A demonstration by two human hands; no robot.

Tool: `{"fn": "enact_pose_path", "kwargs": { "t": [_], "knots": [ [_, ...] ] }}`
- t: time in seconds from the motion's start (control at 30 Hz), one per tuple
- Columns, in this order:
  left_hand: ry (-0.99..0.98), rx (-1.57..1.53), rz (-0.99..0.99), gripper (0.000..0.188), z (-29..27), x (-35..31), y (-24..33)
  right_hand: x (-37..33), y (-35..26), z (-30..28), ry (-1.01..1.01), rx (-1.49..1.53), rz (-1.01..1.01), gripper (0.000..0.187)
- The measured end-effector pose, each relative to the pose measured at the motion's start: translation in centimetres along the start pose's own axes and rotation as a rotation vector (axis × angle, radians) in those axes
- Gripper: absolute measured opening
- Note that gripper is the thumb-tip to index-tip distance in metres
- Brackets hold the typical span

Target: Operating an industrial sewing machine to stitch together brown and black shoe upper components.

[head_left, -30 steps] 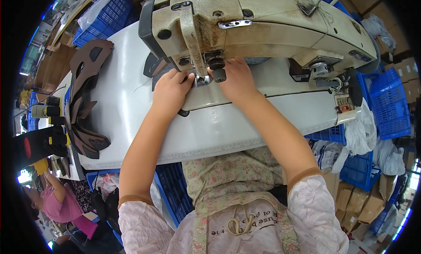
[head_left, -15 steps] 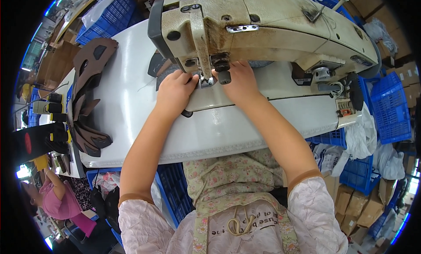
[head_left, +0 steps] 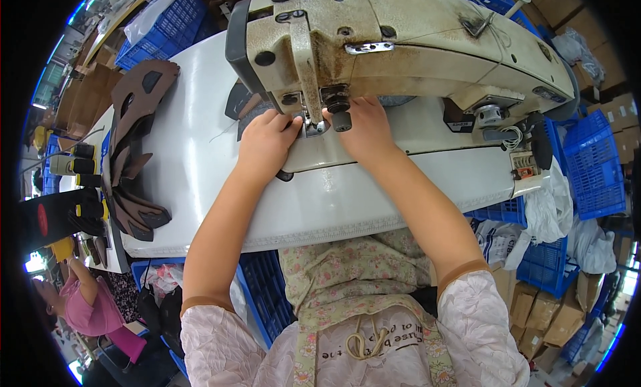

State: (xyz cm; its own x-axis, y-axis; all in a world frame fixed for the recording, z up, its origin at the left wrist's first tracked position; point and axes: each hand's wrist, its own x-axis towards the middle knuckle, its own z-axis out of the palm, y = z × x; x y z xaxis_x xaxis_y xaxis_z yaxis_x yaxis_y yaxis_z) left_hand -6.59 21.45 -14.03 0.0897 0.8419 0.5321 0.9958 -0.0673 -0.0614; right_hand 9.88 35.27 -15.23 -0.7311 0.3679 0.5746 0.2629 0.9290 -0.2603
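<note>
A worn cream sewing machine (head_left: 414,46) stands on a white table (head_left: 193,166). My left hand (head_left: 267,143) lies flat, fingers together, pressing a dark fabric piece (head_left: 248,110) on the machine bed just left of the needle foot (head_left: 314,123). My right hand (head_left: 364,130) presses down on the right side of the foot, under the machine head; what lies beneath it is hidden. Both forearms reach up from the lower edge.
A stack of dark brown cut shoe-upper pieces (head_left: 133,146) lies on the table's left end. Blue plastic crates (head_left: 594,166) and cardboard boxes (head_left: 567,313) stand at the right, more crates at the top left (head_left: 160,26). A person in pink (head_left: 87,307) sits lower left.
The view has shifted slightly, with the machine head nearer the centre. Both hands stay at the needle foot, fingers edged a little closer to it.
</note>
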Motion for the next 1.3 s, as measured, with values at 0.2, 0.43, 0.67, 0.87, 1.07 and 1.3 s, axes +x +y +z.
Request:
{"fn": "enact_pose_path", "kwargs": {
  "t": [0.2, 0.43, 0.67, 0.87, 1.07, 1.3],
  "knots": [
    [0.005, 0.006, -0.002, 0.008, 0.1, 0.1, 0.0, -0.1, -0.2, 0.1, 0.017, -0.096, -0.033, 0.007],
    [0.012, 0.021, 0.007, 0.008, 0.2, -0.1, -0.1, 0.2, -0.1, -0.1, -0.011, -0.036, -0.012, 0.026],
    [0.006, 0.007, -0.003, 0.008, 0.0, 0.0, -0.1, 0.3, -0.3, -0.2, 0.016, -0.013, -0.004, 0.027],
    [-0.008, 0.009, 0.010, 0.009, 0.1, 0.6, -0.1, -0.1, -0.3, -1.7, 0.067, -0.105, -0.101, 0.007],
    [-0.035, -0.026, 0.004, 0.014, -0.3, -0.2, -0.9, -2.5, -1.7, -16.4, 0.224, 0.131, -0.344, 0.010],
    [-0.044, -0.045, -0.001, 0.020, 0.1, 0.6, -0.4, -4.5, 26.0, -33.3, 0.564, 0.018, 0.907, 0.056]
  ]
}}
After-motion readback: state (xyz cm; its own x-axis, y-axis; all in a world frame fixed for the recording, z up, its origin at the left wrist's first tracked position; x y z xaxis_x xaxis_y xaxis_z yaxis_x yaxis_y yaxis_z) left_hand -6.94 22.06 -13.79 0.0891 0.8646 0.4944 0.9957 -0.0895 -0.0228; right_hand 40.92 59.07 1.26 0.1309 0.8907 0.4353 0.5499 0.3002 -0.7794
